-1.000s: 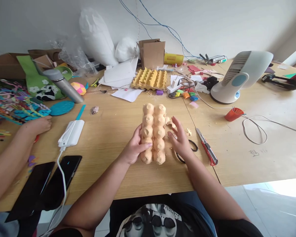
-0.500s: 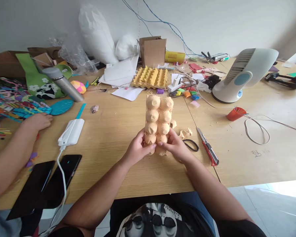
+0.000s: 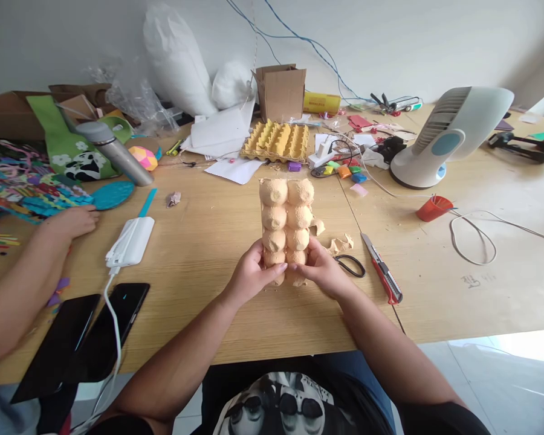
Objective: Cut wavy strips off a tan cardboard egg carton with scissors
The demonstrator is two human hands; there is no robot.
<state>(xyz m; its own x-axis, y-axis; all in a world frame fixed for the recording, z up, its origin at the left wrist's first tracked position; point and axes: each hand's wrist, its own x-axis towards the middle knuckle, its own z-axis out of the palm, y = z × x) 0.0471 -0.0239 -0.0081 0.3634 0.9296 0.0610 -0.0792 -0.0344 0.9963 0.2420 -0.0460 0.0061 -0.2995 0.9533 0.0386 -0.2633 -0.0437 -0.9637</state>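
Note:
A peach-coloured egg-carton piece (image 3: 286, 223), two bumps wide, is held up over the wooden table with its rounded bumps facing me. My left hand (image 3: 254, 270) grips its lower left edge, thumb across the front. On the lower right edge my right hand (image 3: 321, 269) holds it the same way, and the two thumbs nearly meet. Torn carton scraps (image 3: 341, 244) lie right of it, beside black scissor handles (image 3: 351, 266) partly hidden by my right hand. A red utility knife (image 3: 383, 272) lies farther right.
A yellow egg tray (image 3: 275, 142) sits at the back, before a cardboard box (image 3: 281, 93). At the right stand a white fan (image 3: 448, 139) and a red cup (image 3: 434, 208). Another person's hand (image 3: 72, 222), a power bank (image 3: 131, 241) and phones (image 3: 118, 326) are at the left.
The top of the egg-carton piece has tipped to the left and the piece has tilted slightly in my hands. Both hands keep their hold.

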